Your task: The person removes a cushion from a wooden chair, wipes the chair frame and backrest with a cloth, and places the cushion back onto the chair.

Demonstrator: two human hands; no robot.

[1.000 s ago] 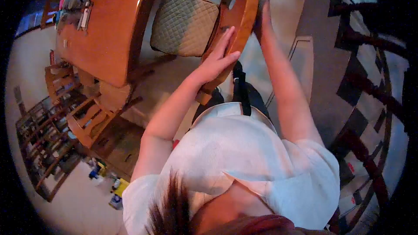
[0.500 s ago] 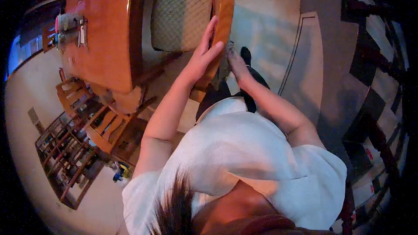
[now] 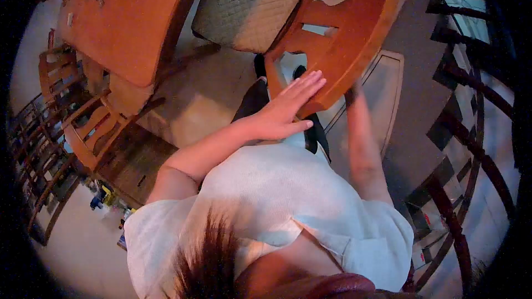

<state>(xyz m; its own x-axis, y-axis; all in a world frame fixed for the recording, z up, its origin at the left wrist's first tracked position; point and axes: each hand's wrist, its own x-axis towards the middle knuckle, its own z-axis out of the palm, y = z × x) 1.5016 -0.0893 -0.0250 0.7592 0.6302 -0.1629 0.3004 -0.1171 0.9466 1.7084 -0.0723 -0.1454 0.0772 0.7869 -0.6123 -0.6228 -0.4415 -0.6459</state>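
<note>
A wooden chair [image 3: 346,33] with a slotted curved back and a quilted seat cushion [image 3: 246,8] stands in front of me, its back tilted in view toward the right. My left hand [image 3: 291,105] lies flat against the near end of the chair back, fingers stretched and the thumb apart. On the far side of the back, my right hand [image 3: 353,89] is mostly hidden behind the wood and blurred, so its fingers cannot be made out. Whatever it touches or holds there is hidden.
The wooden table [image 3: 124,22] is left of the chair. Another wooden chair [image 3: 94,133] and a dark shelf rack [image 3: 36,160] stand at the left. Dark railings [image 3: 476,149] run down the right side. My feet are beneath the chair back.
The chair back has swung to the right and nearer, showing its broad face. My left hand has moved with it, and my right hand has shifted right, behind the back. The view has turned.
</note>
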